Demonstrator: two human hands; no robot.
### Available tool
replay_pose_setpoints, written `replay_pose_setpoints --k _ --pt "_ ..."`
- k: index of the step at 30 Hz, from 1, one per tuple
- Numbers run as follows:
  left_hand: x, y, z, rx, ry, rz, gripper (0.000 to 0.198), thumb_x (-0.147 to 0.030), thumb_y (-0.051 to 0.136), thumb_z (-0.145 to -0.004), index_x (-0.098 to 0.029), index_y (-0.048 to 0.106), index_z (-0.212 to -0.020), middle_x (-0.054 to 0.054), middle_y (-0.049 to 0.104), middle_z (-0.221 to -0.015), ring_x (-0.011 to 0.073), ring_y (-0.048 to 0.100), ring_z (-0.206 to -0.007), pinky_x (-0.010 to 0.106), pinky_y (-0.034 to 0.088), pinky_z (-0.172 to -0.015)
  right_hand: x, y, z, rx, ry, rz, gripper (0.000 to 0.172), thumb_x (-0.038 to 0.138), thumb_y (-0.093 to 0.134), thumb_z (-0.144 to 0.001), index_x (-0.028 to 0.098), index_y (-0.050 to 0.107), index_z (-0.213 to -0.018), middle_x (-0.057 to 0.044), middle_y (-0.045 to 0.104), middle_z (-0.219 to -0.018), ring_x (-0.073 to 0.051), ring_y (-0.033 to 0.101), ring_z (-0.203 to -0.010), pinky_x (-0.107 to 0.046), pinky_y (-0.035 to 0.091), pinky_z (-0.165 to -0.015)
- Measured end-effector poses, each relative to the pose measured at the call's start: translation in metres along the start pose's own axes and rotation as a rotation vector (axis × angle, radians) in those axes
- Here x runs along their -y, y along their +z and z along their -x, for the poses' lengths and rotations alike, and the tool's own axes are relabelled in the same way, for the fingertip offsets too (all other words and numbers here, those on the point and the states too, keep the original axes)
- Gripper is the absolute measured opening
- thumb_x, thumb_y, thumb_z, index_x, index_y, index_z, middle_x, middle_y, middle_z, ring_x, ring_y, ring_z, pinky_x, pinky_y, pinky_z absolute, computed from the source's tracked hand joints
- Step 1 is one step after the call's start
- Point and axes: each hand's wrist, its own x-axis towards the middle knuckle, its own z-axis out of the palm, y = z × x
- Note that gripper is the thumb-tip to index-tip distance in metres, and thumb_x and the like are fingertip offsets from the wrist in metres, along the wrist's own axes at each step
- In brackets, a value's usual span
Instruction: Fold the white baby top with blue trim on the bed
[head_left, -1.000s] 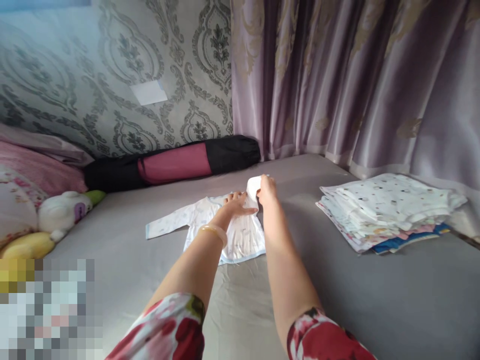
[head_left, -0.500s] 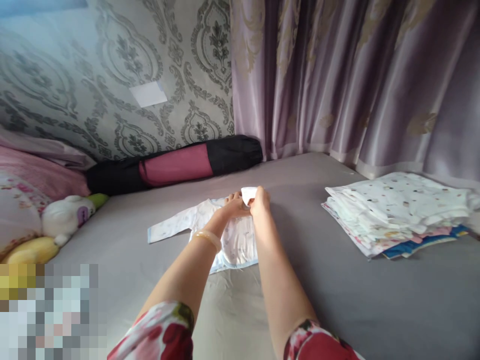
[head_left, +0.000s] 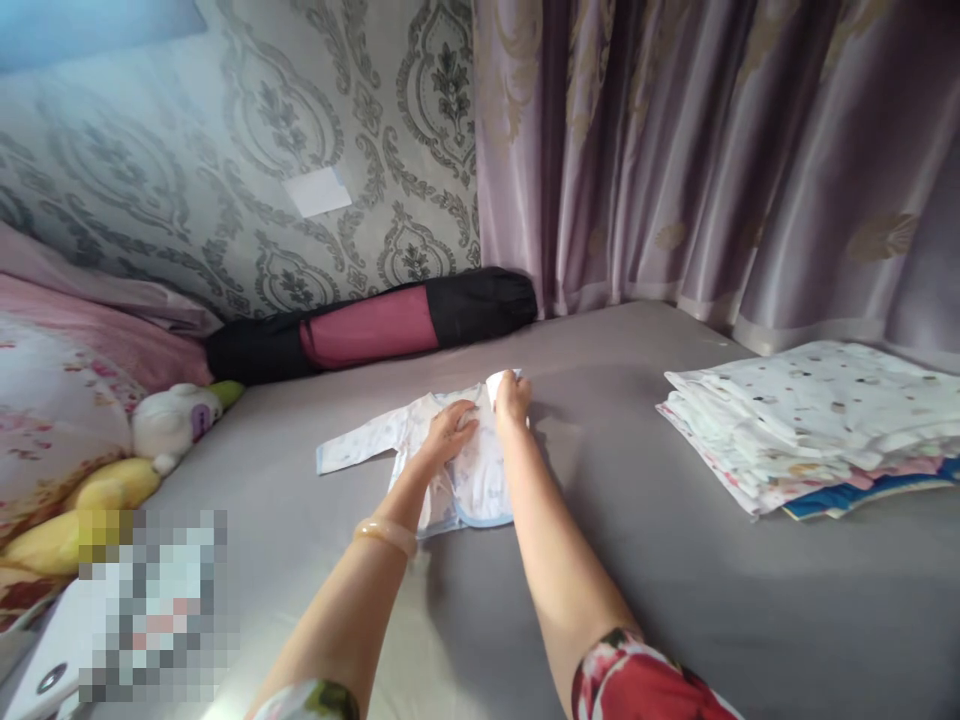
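A small white baby shirt with light blue trim lies spread on the grey bed sheet. Its left-side sleeve stretches out flat to the side. My left hand rests on the upper front of the shirt, fingers extended and slightly apart. At the shirt's right shoulder, my right hand has its fingers closed on a folded white part, which looks like the other sleeve. My right hand and forearm hide some of the shirt's right side. A pale bangle circles my left wrist.
To the right lies a stack of folded clothes. A long black and pink bag lies along the patterned wall. White and yellow plush toys sit at left, above a partly pixelated white object. Curtains hang behind.
My left hand has moved away from the white folded part and down onto the shirt's front. My right hand keeps hold of that part. The view has shifted slightly left.
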Motion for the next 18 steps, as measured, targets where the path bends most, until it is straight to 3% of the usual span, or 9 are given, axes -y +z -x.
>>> replay_pose_setpoints --k 2,4,7,9,12,14,18 --pt "-0.001 0.005 0.004 -0.049 -0.036 0.023 0.045 -0.027 0.051 -0.083 -0.017 0.053 -0.127 0.01 0.061 -0.127 0.0239 0.054 -0.12 0.04 0.039 -0.105 0.003 0.005 0.01 -0.065 0.053 0.052 0.04 0.024 0.02 -0.096 0.007 0.05 -0.117 -0.022 0.063 -0.101 -0.03 0.061 -0.099 -0.035 0.048 -0.08" --pt "0.0 0.007 0.006 -0.057 -0.061 0.047 0.062 -0.028 0.054 -0.08 -0.017 0.039 -0.14 0.011 0.059 -0.13 0.0257 0.054 -0.12 0.043 0.039 -0.105 0.005 0.011 0.021 -0.05 0.051 0.086 0.039 0.03 0.024 -0.099 0.009 0.05 -0.119 -0.02 0.063 -0.106 -0.029 0.059 -0.105 -0.032 0.045 -0.084" --pt "0.003 0.008 0.008 -0.066 -0.045 0.092 0.085 -0.029 0.056 -0.077 -0.014 0.014 -0.15 0.016 0.052 -0.138 0.028 0.053 -0.122 0.043 0.041 -0.102 0.001 0.019 0.034 0.119 -0.07 0.216 0.047 0.041 0.024 -0.102 0.01 0.052 -0.121 -0.018 0.062 -0.115 -0.028 0.054 -0.113 -0.032 0.04 -0.093" --pt "0.004 0.008 0.008 -0.09 -0.038 0.105 0.091 -0.03 0.057 -0.076 -0.013 0.007 -0.151 0.019 0.045 -0.143 0.0296 0.05 -0.125 0.042 0.041 -0.102 -0.005 0.024 0.039 0.234 -0.185 0.339 0.055 0.047 0.021 -0.102 0.009 0.057 -0.119 -0.018 0.058 -0.124 -0.028 0.045 -0.123 -0.036 0.031 -0.103" --pt "0.005 0.009 0.009 -0.125 -0.034 0.11 0.092 -0.033 0.056 -0.076 -0.014 0.005 -0.151 0.019 0.04 -0.147 0.0285 0.046 -0.13 0.041 0.04 -0.104 -0.013 0.029 0.042 0.312 -0.292 0.497 0.059 0.047 0.017 -0.103 0.013 0.061 -0.121 -0.014 0.05 -0.135 -0.029 0.031 -0.134 -0.043 0.017 -0.111" --pt "0.005 0.009 0.009 -0.136 -0.016 0.126 0.09 -0.034 0.055 -0.077 -0.016 0.008 -0.151 0.017 0.04 -0.147 0.0265 0.045 -0.131 0.04 0.038 -0.106 -0.016 0.03 0.042 0.337 -0.311 0.546 0.057 0.046 0.015 -0.103 0.017 0.057 -0.129 -0.013 0.047 -0.139 -0.027 0.027 -0.136 -0.044 0.015 -0.112" --pt "0.004 0.008 0.008 -0.124 0.034 0.187 0.08 -0.034 0.057 -0.076 -0.011 0.025 -0.146 0.018 0.046 -0.143 0.0264 0.047 -0.129 0.038 0.039 -0.106 -0.017 0.031 0.04 0.382 -0.274 0.543 0.062 0.047 0.012 -0.103 0.011 0.049 -0.137 -0.015 0.038 -0.146 -0.027 0.021 -0.139 -0.045 0.011 -0.113"
